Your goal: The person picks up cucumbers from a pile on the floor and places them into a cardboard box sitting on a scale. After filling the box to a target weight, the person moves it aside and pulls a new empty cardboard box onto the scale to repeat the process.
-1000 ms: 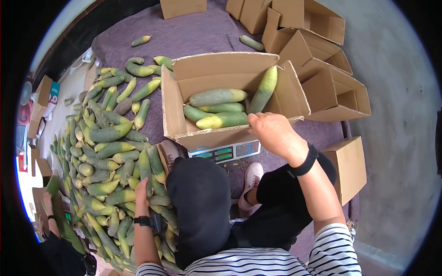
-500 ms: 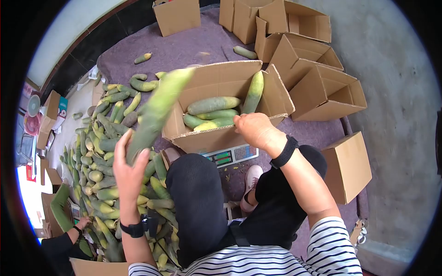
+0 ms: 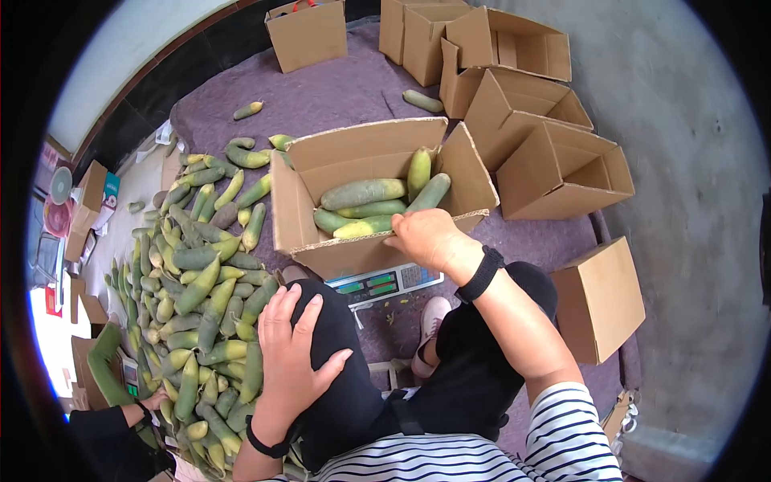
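Note:
My left hand (image 3: 293,353) lies with fingers spread on my left knee, holding nothing. At the front wall of an open cardboard box (image 3: 345,259), my right hand (image 3: 430,238) has its fingers curled over the rim. Several long green radishes lie in the box, among them a grey-green radish (image 3: 363,193) lying across it and a tilted radish (image 3: 430,193) just behind my right hand. Under the box, a digital scale (image 3: 418,277) shows its lit panel and keys. To the left spreads a large heap of green radishes (image 3: 193,321).
Open cardboard boxes (image 3: 562,173) stand in a row at the back right. One more box (image 3: 598,301) is beside my right knee. Two loose radishes (image 3: 423,101) (image 3: 248,111) lie on the purple cloth (image 3: 321,96). At the lower left, a co-worker's hand (image 3: 152,400) reaches into the heap.
My left hand has let go of the radish it held up beside the box and come down onto my knee. My right hand stays at the box rim; a second radish shows beside it.

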### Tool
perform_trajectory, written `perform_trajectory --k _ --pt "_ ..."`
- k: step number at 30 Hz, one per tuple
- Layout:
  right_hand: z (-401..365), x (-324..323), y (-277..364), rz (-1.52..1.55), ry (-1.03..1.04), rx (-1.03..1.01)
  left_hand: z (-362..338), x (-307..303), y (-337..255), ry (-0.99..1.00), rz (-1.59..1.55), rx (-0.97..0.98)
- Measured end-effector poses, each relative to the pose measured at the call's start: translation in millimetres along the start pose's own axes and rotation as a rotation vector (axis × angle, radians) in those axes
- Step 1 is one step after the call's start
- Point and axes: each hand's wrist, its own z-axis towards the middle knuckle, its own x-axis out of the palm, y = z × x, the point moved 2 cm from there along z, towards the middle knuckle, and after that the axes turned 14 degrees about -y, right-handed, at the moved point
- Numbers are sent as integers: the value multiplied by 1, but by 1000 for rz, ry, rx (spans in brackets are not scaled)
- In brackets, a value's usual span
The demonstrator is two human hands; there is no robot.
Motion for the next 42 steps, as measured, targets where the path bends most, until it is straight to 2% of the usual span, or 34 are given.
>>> perform_trajectory --k 3,4,8,12,14,16,18,20,22,23,24,26,28,29,30,32,34,36,38,39,40,41,42 --pt "-5 -16 -5 158 -29 41 -1 -2 5 13 -22 -11" --pt "-7 -22 -13 176 -125 38 -2 -4 7 16 -24 -8" --pt "-3 -79 -52 -9 -255 54 -8 -10 15 -14 -38 -31" --pt "39 -89 -82 -152 -138 15 -9 -15 24 -54 -59 -87" --pt "71 -64 -88 -212 3 -85 -9 -17 29 -56 -79 -88" --pt "108 -20 -96 -231 85 -92 -9 -18 32 -55 -83 -96" --pt "132 14 -79 -238 163 -135 -12 -19 34 -68 -117 -102" --pt "136 42 -58 -290 439 -187 -13 -19 35 -67 -127 -106" --pt "140 61 -37 -155 755 -190 -13 -21 35 -49 -136 -114" --pt "133 63 -32 53 793 -214 -14 -20 36 -56 -151 -110" --pt "129 70 -28 204 772 -286 -14 -19 38 -62 -169 -99" --pt "116 21 7 78 571 -347 -14 -18 39 -57 -196 -99" --pt "110 -5 16 -86 302 -258 -18 -21 43 -39 -222 -105" --pt "99 -18 10 -17 51 -284 -19 -22 46 -15 -334 -120" --pt "92 -28 7 -15 -68 -354 -19 -24 50 6 -445 -132" --pt "62 -63 21 4 -149 -279 -26 -35 65 -58 -707 -256" --pt "29 -79 26 100 -136 -263 -43 -32 88 -205 -709 -510" --pt "-1 -89 31 146 -93 -219 -68 -16 136 -275 -375 -609" --pt "-21 -85 30 171 -98 -164 -118 21 215 -317 -171 -805" --pt "-26 -81 30 165 -99 -157 -148 35 257 -315 39 -754" --pt "-29 -76 29 133 -207 -163 -174 44 297 -311 244 -692" --pt "-30 -70 28 95 -315 -163 -196 51 330 -283 431 -721" --pt "-29 -63 25 60 -308 -140 -213 52 353 -252 614 -741"
